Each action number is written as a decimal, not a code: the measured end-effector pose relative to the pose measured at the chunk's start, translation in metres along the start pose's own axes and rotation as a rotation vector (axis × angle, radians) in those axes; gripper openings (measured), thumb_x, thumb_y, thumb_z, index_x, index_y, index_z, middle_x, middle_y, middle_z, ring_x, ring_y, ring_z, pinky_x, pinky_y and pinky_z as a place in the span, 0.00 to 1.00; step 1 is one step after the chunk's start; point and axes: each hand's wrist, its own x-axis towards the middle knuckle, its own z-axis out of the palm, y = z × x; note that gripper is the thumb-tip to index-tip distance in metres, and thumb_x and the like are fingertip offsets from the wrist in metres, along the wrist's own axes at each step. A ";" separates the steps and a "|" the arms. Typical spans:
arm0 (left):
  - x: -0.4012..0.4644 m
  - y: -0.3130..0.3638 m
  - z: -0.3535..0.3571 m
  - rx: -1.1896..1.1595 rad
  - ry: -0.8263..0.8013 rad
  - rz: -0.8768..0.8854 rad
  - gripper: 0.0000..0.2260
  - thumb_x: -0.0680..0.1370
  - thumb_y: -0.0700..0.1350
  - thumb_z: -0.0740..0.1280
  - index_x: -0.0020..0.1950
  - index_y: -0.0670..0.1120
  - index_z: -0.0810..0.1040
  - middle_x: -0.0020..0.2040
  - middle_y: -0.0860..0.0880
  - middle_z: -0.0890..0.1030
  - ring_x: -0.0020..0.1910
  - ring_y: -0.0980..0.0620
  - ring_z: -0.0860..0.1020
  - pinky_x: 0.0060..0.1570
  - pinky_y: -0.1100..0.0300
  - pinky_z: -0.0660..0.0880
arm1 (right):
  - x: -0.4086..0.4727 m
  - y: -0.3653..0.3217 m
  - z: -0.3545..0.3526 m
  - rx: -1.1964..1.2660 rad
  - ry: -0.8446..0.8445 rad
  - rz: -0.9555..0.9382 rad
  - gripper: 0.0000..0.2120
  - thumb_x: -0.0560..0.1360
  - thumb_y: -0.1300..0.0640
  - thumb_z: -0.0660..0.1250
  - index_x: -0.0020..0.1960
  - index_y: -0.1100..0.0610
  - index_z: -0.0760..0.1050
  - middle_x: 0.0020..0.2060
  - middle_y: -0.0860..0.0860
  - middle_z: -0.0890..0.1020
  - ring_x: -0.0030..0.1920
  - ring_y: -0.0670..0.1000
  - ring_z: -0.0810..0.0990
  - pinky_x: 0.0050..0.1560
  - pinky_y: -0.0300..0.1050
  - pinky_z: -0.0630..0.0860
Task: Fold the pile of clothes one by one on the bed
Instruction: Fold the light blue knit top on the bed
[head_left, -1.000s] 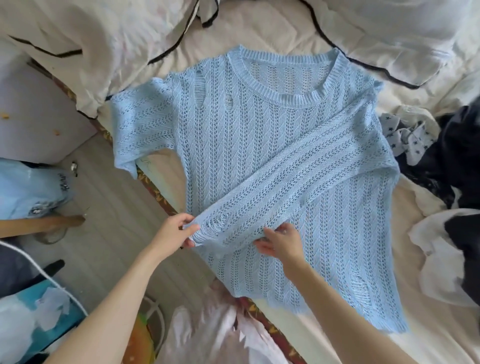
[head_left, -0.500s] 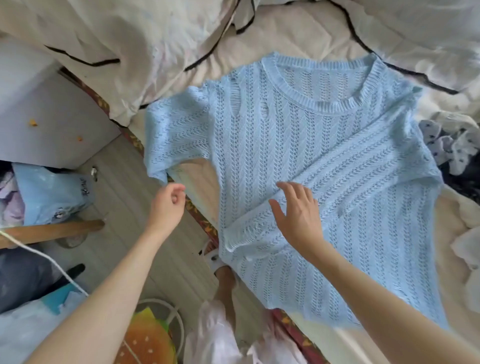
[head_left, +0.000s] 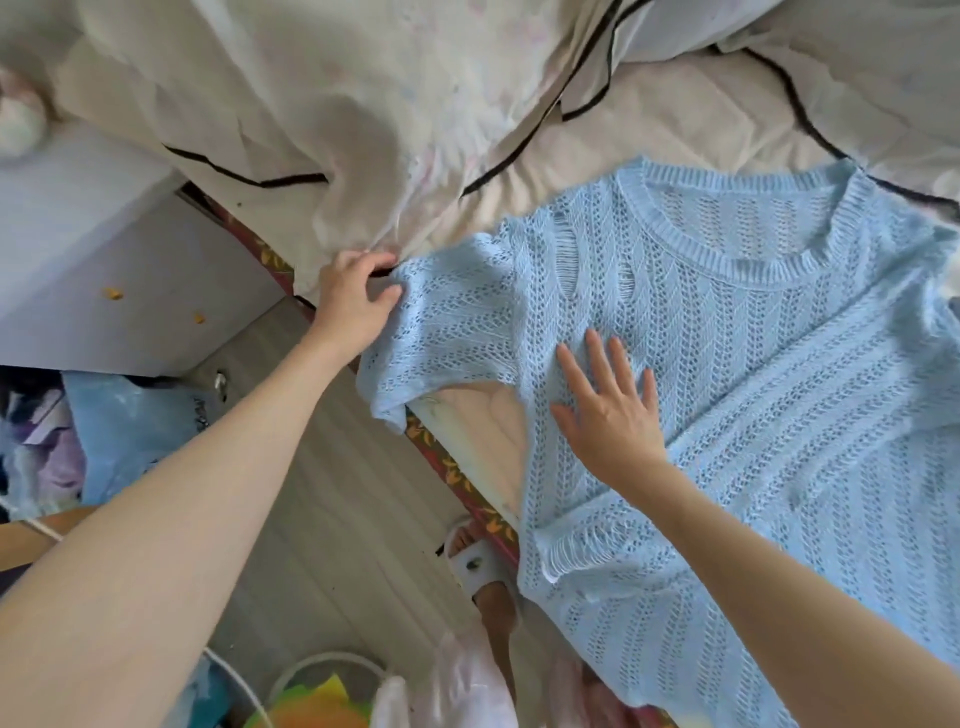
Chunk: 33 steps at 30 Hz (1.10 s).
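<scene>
Matt open-knit blue sweater (head_left: 727, 374), soft cream cloth bedding (head_left: 322, 104), wood-look floor (head_left: 332, 499)

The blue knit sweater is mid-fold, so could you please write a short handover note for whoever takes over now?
Left hand: grips the cuff end of the sweater's left sleeve.
Right hand: flat, open, pressing the blue knit sweater onto the bed.
Done: right sleeve folded across the front.
Left: fold in the left sleeve, fold the body, then the other clothes.
</scene>
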 end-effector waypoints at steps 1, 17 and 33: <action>0.000 -0.004 -0.002 -0.025 -0.018 0.011 0.16 0.78 0.39 0.65 0.66 0.43 0.73 0.64 0.43 0.68 0.69 0.46 0.64 0.71 0.58 0.57 | 0.001 0.000 0.000 -0.008 -0.007 0.006 0.30 0.81 0.44 0.51 0.77 0.45 0.40 0.77 0.49 0.39 0.76 0.53 0.36 0.73 0.61 0.39; -0.047 -0.064 -0.012 -0.199 -0.015 -0.265 0.03 0.79 0.45 0.63 0.50 0.47 0.72 0.40 0.54 0.76 0.41 0.55 0.73 0.36 0.69 0.67 | -0.010 -0.013 -0.003 0.098 0.032 0.068 0.31 0.82 0.48 0.53 0.77 0.45 0.38 0.77 0.50 0.37 0.76 0.53 0.34 0.73 0.60 0.39; -0.092 0.122 -0.034 -0.348 0.092 0.179 0.04 0.78 0.46 0.67 0.49 0.46 0.77 0.31 0.49 0.76 0.28 0.60 0.71 0.31 0.69 0.67 | -0.048 0.023 -0.022 0.284 -0.007 0.000 0.33 0.79 0.45 0.58 0.77 0.47 0.46 0.77 0.50 0.43 0.77 0.52 0.40 0.76 0.55 0.47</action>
